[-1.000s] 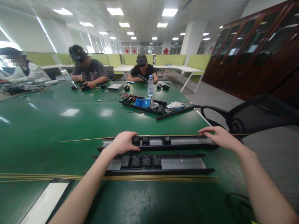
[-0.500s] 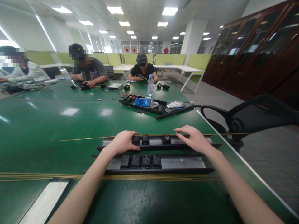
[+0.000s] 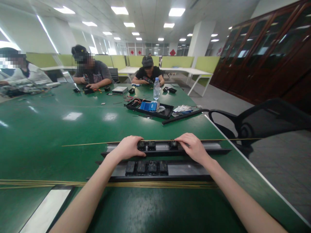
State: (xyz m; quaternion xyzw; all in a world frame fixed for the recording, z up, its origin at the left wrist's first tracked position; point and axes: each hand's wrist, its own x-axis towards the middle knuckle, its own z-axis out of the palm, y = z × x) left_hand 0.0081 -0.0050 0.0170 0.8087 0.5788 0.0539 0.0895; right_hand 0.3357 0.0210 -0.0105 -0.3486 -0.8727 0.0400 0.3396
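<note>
My left hand (image 3: 128,147) grips a long channel (image 3: 160,147) with black edges and a silvery inside, thumb on the near edge and fingers over the far one. Several square black blocks sit in this channel, two of them beside my left hand. My right hand (image 3: 193,147) has its fingertips together at the upper right corner of another black block (image 3: 173,144), further right. A thin brass-coloured rod (image 3: 92,144) runs along the channel's far edge, passing by both hands. Nearer to me lies a second channel (image 3: 187,169) with several black blocks (image 3: 141,167) in a row.
Several thin rods (image 3: 155,184) and a pale, dark-edged panel (image 3: 47,210) lie in front. Beyond are a black tray (image 3: 167,112), gloves (image 3: 182,110), a black strip (image 3: 184,117) and a water bottle (image 3: 156,89). People work across the table; a chair (image 3: 264,116) stands right.
My right hand has moved left along the channel and its fingertips have come down to the black block there. My left hand has stayed in place.
</note>
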